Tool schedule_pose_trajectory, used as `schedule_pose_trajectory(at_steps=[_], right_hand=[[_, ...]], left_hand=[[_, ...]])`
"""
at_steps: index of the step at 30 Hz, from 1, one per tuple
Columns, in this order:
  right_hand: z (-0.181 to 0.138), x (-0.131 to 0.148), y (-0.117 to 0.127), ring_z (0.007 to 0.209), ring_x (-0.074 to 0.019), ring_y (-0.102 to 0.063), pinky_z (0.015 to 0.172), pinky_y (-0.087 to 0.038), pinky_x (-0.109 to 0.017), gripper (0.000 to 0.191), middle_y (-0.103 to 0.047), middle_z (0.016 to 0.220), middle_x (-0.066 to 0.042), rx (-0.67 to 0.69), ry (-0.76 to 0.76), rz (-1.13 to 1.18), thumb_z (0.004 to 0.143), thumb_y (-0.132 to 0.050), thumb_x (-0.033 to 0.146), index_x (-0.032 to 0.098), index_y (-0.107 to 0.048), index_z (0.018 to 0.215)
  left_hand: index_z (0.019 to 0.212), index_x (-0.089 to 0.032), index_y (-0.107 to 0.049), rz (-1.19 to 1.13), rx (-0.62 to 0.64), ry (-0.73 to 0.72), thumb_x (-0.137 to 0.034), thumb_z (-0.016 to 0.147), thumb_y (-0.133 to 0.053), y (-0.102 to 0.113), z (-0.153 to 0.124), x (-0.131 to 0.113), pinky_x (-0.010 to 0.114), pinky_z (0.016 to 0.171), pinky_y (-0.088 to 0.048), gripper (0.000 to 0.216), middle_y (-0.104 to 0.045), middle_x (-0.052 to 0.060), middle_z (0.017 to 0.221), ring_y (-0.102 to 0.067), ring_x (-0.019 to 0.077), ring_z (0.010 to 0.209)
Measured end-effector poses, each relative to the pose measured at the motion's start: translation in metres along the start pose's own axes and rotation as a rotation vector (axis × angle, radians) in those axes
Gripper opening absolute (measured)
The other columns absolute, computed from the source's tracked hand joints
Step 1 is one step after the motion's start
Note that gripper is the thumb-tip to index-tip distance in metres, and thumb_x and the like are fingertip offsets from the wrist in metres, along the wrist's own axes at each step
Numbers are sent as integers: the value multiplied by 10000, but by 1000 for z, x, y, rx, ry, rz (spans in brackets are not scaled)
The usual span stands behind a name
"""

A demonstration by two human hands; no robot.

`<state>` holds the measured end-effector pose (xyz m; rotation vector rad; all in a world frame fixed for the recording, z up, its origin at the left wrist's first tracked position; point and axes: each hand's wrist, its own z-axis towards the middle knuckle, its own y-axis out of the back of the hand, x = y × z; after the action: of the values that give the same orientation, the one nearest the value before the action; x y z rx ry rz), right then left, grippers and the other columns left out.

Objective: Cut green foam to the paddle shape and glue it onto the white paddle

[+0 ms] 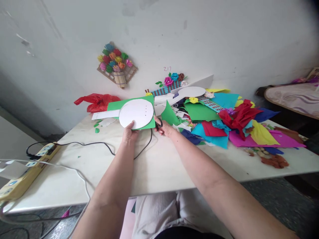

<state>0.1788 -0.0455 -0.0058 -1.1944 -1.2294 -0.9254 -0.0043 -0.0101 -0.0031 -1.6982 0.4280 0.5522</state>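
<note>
On wall above scissors, "217"

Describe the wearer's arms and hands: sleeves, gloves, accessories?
Left hand and right hand: no gloves. Left forearm and right forearm: no sleeves, watch or bracelet visible; small spot near the right wrist. Rings: can't rule out, fingers partly hidden.

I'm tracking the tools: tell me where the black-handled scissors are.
In the head view, the scissors are near the centre, in the right hand, at the right edge of the held green sheet.
</note>
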Motion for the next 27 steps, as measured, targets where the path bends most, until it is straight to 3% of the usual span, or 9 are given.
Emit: schedule_pose_trajectory(at_steps=[16, 27], right_hand=[[-3, 3, -3, 279, -15, -271, 271, -252, -173, 551, -510, 452, 34, -58, 21, -14, 755, -528, 703, 174, -457, 619], [11, -7, -5, 278, -30, -298, 250, -204, -172, 447, -477, 421, 44, -169, 28, -41, 813, -576, 565, 190, -431, 615]], left_hand=[[1206, -240, -581, -19, -5, 9, 61, 732, -551, 0, 2, 0, 345, 881, -535, 562, -683, 48, 1112, -651, 202, 1011], [1234, -250, -568, -12, -24, 29, 51, 736, -555, 0, 1, 0, 341, 836, -558, 582, -684, 55, 1105, -659, 210, 987]])
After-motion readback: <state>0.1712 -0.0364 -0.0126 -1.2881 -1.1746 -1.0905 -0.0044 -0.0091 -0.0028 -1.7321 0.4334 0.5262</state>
